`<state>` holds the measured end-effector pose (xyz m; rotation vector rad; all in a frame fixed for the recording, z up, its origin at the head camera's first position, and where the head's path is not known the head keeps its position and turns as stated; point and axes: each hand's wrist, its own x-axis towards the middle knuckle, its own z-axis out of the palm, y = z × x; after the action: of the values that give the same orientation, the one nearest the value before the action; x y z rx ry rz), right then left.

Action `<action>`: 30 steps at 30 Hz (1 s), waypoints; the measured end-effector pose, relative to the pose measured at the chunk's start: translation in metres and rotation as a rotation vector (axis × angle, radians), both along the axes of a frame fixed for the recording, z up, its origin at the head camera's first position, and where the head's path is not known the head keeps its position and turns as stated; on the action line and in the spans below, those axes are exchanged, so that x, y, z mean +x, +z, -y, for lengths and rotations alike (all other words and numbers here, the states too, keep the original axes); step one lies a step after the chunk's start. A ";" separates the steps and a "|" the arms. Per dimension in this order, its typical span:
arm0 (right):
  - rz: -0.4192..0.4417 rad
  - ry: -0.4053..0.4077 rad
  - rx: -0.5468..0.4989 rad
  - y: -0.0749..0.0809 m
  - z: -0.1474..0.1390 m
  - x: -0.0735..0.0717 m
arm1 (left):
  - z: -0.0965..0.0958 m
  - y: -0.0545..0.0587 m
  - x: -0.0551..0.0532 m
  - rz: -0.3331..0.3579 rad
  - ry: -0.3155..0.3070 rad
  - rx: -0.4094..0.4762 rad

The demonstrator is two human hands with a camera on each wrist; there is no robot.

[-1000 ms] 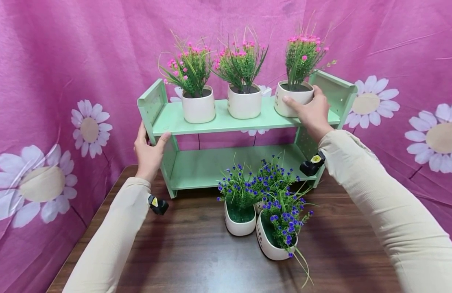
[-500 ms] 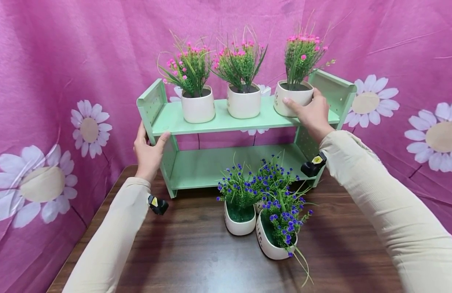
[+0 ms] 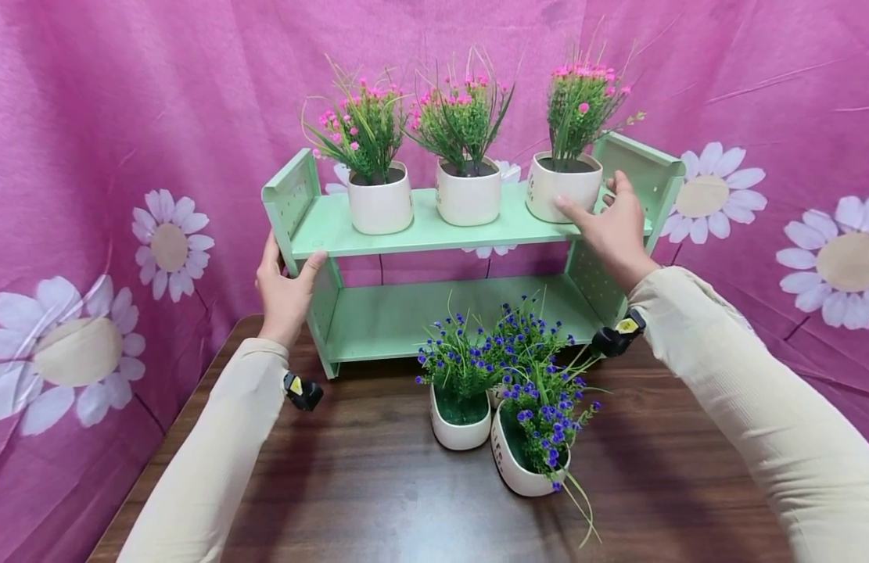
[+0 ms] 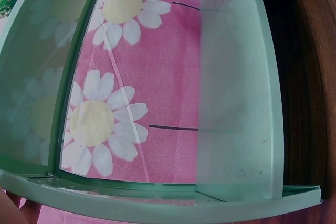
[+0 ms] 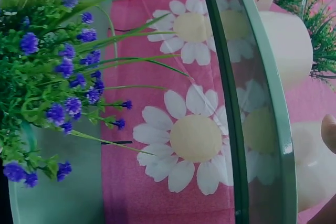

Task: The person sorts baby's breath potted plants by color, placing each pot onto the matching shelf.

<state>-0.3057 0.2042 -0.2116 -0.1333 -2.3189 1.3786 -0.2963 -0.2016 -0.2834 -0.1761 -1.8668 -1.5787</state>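
A green two-tier shelf (image 3: pixel 420 322) stands on the table. My left hand (image 3: pixel 286 295) grips its left side panel, thumb in front at the upper board's corner and fingers behind the panel. In a row on the upper board sit three white pots with pink-flowered plants: a left pot (image 3: pixel 380 205), a middle pot (image 3: pixel 468 195) and a right pot (image 3: pixel 562 188). Beside the right pot my right hand (image 3: pixel 615 232) is spread, its thumb tip at the pot's front and its fingers off to the right. Part of that thumb (image 5: pixel 329 132) shows in the right wrist view.
Three white pots with purple-flowered plants cluster before the shelf: a left one (image 3: pixel 461 430), a front one (image 3: pixel 529 469) and a rear one mostly hidden. The dark wooden table (image 3: pixel 364 469) is beneath them. A pink curtain (image 3: pixel 216 94) with white daisies hangs behind.
The right hand's fingers have come away from the right pink-flowered pot and the hand has shifted right. The left hand keeps its grip on the shelf, and the pots stay in place.
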 end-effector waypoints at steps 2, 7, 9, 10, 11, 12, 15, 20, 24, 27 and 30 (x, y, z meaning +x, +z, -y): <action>-0.011 0.006 0.002 -0.002 -0.001 0.003 | 0.002 -0.003 -0.005 -0.006 0.005 -0.004; -0.052 0.024 0.013 -0.009 -0.004 0.011 | 0.004 -0.007 -0.008 -0.015 0.013 -0.008; -0.085 0.042 0.007 -0.012 -0.006 0.016 | 0.004 -0.007 -0.007 -0.015 0.015 -0.007; -0.104 0.053 0.005 -0.014 -0.006 0.019 | 0.003 -0.007 -0.007 -0.014 0.015 -0.006; -0.124 0.063 0.003 -0.017 -0.007 0.021 | 0.003 -0.007 -0.007 -0.014 0.015 -0.006; -0.144 0.068 0.007 -0.019 -0.008 0.024 | 0.003 -0.007 -0.007 -0.014 0.015 -0.005; -0.223 0.077 0.036 -0.027 -0.011 0.032 | 0.003 -0.006 -0.007 -0.017 0.014 -0.005; -0.276 0.077 0.113 -0.047 -0.017 0.048 | 0.003 -0.006 -0.007 -0.024 0.007 -0.004; -0.248 0.087 0.151 -0.068 -0.019 0.063 | 0.003 -0.006 -0.007 -0.017 0.007 -0.003; -0.230 0.117 0.154 -0.088 -0.018 0.077 | 0.003 -0.006 -0.007 -0.017 0.014 -0.007; -0.203 0.159 0.148 -0.109 -0.017 0.092 | 0.003 -0.006 -0.007 -0.026 0.023 -0.019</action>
<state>-0.2137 0.2211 -0.3202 0.2304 -2.2888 1.2246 -0.3032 -0.2048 -0.2892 -0.1826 -1.8580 -1.5365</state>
